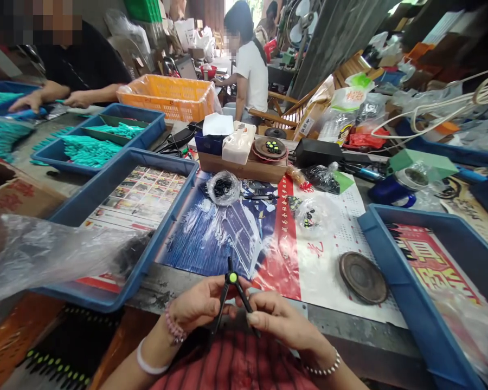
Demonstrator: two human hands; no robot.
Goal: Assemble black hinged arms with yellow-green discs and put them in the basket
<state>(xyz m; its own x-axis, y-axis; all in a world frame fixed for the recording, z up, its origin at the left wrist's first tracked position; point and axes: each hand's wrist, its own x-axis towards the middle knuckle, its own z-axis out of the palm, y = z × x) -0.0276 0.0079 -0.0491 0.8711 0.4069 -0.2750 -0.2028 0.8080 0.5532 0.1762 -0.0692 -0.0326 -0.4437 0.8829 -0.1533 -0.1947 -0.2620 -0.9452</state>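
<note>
My left hand (199, 303) and my right hand (280, 319) meet above the table's front edge, both holding a narrow black two-legged piece with a round yellow-green top (232, 278). Its legs spread downward in a V, and my fingers hide part of them. A clear bag of small black parts (223, 188) lies farther forward on the printed paper table cover (329, 271). Another clear bag with black and yellow-green bits (311, 219) lies to the right of it. Closest to my right hand sits a round dark metal dish (363, 277).
Blue trays (122, 216) stand on both sides, and one farther back holds teal bristle-like bundles (90, 150). Rows of black pieces with yellow-green tips (61, 363) lie below left. A co-worker's hands (51, 100) work at upper left, beyond an orange basket (166, 97).
</note>
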